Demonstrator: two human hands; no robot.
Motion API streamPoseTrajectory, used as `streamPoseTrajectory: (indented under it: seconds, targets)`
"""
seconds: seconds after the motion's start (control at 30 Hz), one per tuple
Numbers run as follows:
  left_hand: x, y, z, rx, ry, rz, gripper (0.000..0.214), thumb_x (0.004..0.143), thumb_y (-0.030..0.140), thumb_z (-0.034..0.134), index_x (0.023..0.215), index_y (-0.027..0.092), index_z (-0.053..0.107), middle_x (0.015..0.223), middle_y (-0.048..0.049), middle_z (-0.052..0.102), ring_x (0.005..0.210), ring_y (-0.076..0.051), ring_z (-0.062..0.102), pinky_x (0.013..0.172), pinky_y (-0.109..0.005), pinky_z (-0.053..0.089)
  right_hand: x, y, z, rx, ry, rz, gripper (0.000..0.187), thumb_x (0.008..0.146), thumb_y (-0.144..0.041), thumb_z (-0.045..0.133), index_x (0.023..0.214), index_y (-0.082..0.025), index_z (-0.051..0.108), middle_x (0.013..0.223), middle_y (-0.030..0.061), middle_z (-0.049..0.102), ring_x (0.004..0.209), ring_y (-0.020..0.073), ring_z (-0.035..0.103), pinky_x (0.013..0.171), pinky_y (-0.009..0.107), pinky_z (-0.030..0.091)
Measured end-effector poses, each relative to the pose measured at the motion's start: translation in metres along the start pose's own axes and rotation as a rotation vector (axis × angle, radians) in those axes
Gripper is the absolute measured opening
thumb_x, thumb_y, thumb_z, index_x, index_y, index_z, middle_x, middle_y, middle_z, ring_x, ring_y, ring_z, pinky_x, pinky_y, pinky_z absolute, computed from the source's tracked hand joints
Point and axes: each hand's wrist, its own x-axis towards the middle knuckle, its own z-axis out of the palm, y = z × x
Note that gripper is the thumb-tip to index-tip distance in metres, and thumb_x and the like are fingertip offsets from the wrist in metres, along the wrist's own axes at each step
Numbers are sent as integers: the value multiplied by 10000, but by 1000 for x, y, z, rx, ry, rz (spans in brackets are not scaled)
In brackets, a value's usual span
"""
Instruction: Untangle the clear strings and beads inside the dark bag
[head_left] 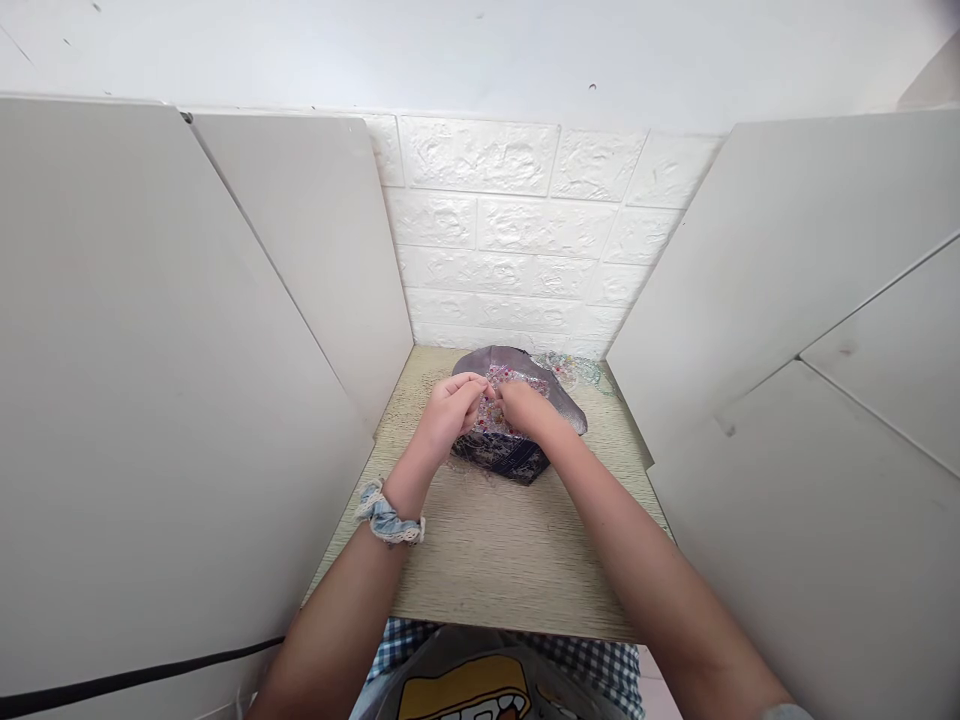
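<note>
Assessment: a small partitioned work booth indoors, of the hobby or handcraft kind. Evidence: a narrow wood-grain desk (495, 560) is closed in by a plain white panel on the left (150, 400) and a matching white panel on the right (787, 330). Both stand upright and run back to a rear wall (510, 240) faced with white embossed brick-pattern cladding. A black cable (135, 678) runs along the foot of the left panel. On the desk stands a dark patterned box (506, 458) with small coloured beads (501, 385), consistent with bead craft.
</note>
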Motion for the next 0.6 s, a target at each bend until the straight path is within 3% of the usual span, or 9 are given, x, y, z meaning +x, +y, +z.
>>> streamPoseTrajectory:
  seconds: [0.2, 0.33, 0.47, 0.6]
  targets:
    - [4, -3, 1, 67, 112, -32, 244, 718, 379, 497, 721, 141, 550, 391, 87, 204, 339, -28, 152, 344, -175, 123, -9, -5, -17, 208, 216, 12, 180, 848, -246, 354, 755, -148, 473, 779, 39, 546, 716, 126, 476, 625, 228, 327]
    - [5, -4, 3, 175, 121, 7, 324, 679, 411, 564, 782, 111, 630, 425, 43, 411, 381, -37, 302, 391, -189, 236, -27, -12, -23, 832, 330, 39, 202, 778, -351, 453, 744, -157, 496, 636, -9, 506, 596, 105, 463, 577, 224, 365]
    - [5, -4, 4, 227, 99, 63, 295, 663, 382, 590, 794, 127, 662, 732, -39, 629, 609, -95, 505, 564, -209, 373, -46, -19, -21, 1528, 293, 33, 259, 657, -380, 603, 751, -157, 511, 695, -4, 534, 621, 91, 505, 655, 247, 444]
    - [4, -3, 6, 295, 83, 69, 265, 673, 365, 570, 768, 130, 650, 769, -36, 635, 658, -111, 515, 590, -214, 379, -55, -21, -14, 1772, 307, 28, 250, 614, -329, 667, 761, -161, 557, 779, 14, 572, 688, 95, 534, 753, 284, 464]
